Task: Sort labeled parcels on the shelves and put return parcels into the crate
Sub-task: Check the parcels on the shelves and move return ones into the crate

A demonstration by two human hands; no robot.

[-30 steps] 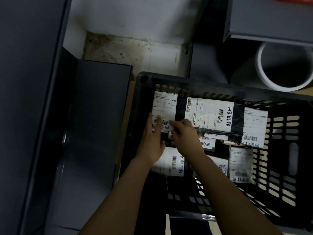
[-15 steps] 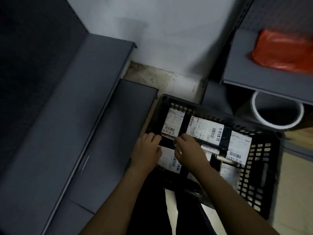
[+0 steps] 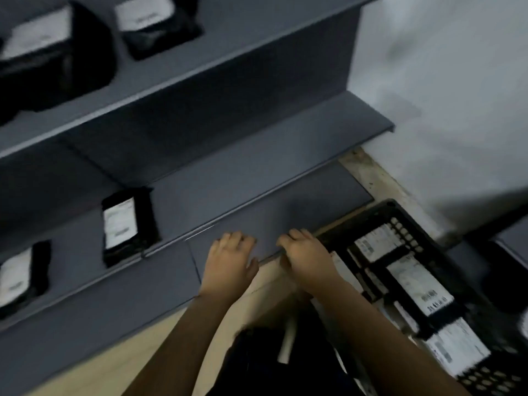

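Observation:
The black plastic crate [image 3: 400, 212] stands on the floor at the lower right, holding several black parcels with white labels [image 3: 417, 284]. My left hand [image 3: 230, 262] and my right hand [image 3: 307, 257] hang empty with loosely curled fingers, just left of the crate and above the front edge of the lowest grey shelf [image 3: 257, 224]. A black labeled parcel [image 3: 125, 224] lies on the shelf above that, with another [image 3: 20, 272] at the far left. Two more labeled parcels [image 3: 48, 55] [image 3: 155, 22] sit on the top shelf. The frame is blurred.
A white wall [image 3: 445, 95] rises behind the crate. Pale floor [image 3: 120, 361] runs along the shelf front at the bottom. A white tube-like thing [image 3: 287, 342] lies near my dark-clothed legs. A dark object shows at the far right edge.
Both hands have come out of the crate, letting go of the labeled parcel, and moved left to the shelf edge. The view has swung up and left onto the shelves.

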